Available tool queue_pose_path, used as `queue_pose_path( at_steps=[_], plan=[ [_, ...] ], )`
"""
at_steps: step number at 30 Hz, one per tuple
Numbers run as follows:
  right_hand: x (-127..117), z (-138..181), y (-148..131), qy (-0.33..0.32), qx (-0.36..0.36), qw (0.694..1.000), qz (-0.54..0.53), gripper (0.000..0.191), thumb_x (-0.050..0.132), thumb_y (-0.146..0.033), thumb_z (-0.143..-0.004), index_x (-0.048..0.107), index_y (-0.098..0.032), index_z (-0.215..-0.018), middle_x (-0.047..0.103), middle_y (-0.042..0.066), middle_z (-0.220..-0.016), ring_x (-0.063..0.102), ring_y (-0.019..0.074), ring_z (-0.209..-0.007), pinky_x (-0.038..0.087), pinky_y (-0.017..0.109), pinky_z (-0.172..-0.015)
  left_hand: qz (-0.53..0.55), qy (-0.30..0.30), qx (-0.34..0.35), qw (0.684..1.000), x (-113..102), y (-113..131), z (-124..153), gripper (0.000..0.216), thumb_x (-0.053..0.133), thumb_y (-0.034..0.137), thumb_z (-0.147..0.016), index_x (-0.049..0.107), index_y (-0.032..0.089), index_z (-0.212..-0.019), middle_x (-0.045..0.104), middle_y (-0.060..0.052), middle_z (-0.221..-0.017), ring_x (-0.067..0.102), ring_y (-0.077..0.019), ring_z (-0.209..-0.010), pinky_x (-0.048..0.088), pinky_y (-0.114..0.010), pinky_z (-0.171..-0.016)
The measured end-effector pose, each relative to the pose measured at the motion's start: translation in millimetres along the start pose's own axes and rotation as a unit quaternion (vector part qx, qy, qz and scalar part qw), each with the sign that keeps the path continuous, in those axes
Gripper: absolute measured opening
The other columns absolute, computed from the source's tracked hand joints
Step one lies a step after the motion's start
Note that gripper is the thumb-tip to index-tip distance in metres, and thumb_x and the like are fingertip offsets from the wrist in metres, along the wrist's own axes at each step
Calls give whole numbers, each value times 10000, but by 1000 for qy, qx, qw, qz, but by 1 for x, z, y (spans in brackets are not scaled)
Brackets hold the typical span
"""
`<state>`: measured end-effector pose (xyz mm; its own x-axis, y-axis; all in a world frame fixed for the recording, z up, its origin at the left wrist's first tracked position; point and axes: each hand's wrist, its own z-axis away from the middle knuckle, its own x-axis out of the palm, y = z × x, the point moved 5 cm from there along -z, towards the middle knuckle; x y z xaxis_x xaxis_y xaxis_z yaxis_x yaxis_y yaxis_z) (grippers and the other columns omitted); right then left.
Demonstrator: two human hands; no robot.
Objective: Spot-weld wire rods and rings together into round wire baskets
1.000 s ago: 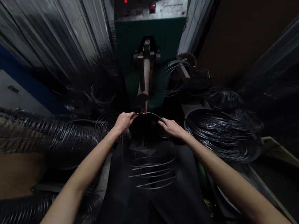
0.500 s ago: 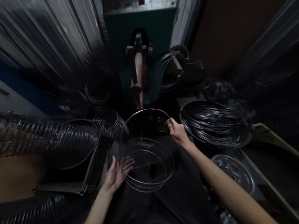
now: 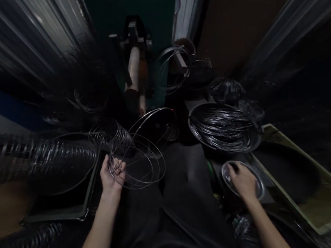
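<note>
My left hand (image 3: 114, 174) has its fingers curled around several thin wire loops (image 3: 156, 150), which hang loosely to its right over my dark-clad lap. The upper part of the loops rises toward the green machine and carries a small red light spot. My right hand (image 3: 244, 182) is inside a small round metal bowl (image 3: 261, 196) at my right side. Its fingers are bent down, with thumb and forefinger near the bowl's left rim. Small metal pieces were visible in this bowl earlier; now my hand covers most of them, and what the fingertips hold is hidden.
A green machine (image 3: 98, 14) with a light-coloured roller arm (image 3: 134, 65) stands ahead. A large basin (image 3: 193, 131) of cut wires is at the right, beside a yellowish tray (image 3: 321, 222). Wire coils (image 3: 108, 134) and a long spring-like coil (image 3: 46, 153) lie left.
My right hand has let go of the wire's upper arc and moved down right into the small bowl. My left hand has closed on the loops and moved left. The view has shifted.
</note>
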<state>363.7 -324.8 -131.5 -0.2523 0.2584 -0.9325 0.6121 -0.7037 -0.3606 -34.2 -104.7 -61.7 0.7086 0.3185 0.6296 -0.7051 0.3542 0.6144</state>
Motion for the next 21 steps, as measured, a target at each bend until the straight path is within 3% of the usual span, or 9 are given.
queue_pose_path(
  at_steps=[3, 6, 9, 13, 18, 21],
  plan=[
    [28, 4, 73, -129, 82, 974, 164, 436, 418, -332, -845, 616, -42, -1104, 661, 262, -955, 641, 357, -930, 487, 445, -811, -18, -1, 24, 1000, 5, -2, -19, 254, 551, 327, -827, 464, 161, -656, 274, 93, -390, 253, -40, -325, 262, -161, -377],
    [52, 6, 98, -200, 104, 959, 170, 469, 444, -299, -842, 569, -24, -1201, 661, 217, -1064, 630, 318, -1002, 484, 389, -854, -25, -16, 51, 998, 15, -10, -35, 272, 635, 366, -772, 472, 160, -699, 268, 111, -379, 242, -32, -316, 246, -158, -374],
    [54, 7, 95, -188, 123, 961, 163, 484, 436, -315, -865, 550, -41, -1247, 651, 197, -1113, 623, 315, -1026, 493, 379, -834, -34, -25, 96, 994, 24, -14, -44, 287, 680, 373, -731, 486, 162, -751, 296, 115, -377, 247, -34, -318, 222, -161, -366],
    [37, 10, 87, -146, 132, 964, 180, 424, 444, -347, -878, 612, -123, -1197, 688, 169, -1029, 664, 308, -913, 520, 385, -728, -51, -33, 167, 984, 35, -11, -54, 315, 709, 344, -688, 451, 173, -746, 324, 115, -390, 249, -35, -328, 174, -161, -355],
    [19, 13, 74, -137, 86, 961, 224, 349, 400, -217, -895, 663, -163, -1118, 711, 135, -945, 686, 266, -768, 512, 349, -649, -56, -8, 219, 974, 39, -8, -66, 361, 702, 354, -681, 382, 192, -725, 317, 126, -410, 253, -33, -339, 180, -154, -359],
    [5, 14, 49, -113, 42, 958, 261, 381, 364, -109, -878, 668, -158, -1103, 709, 127, -900, 677, 240, -689, 481, 323, -581, -55, 15, 240, 969, 37, -7, -68, 342, 697, 360, -686, 415, 195, -789, 334, 127, -429, 270, -36, -350, 190, -152, -367]
  ],
)
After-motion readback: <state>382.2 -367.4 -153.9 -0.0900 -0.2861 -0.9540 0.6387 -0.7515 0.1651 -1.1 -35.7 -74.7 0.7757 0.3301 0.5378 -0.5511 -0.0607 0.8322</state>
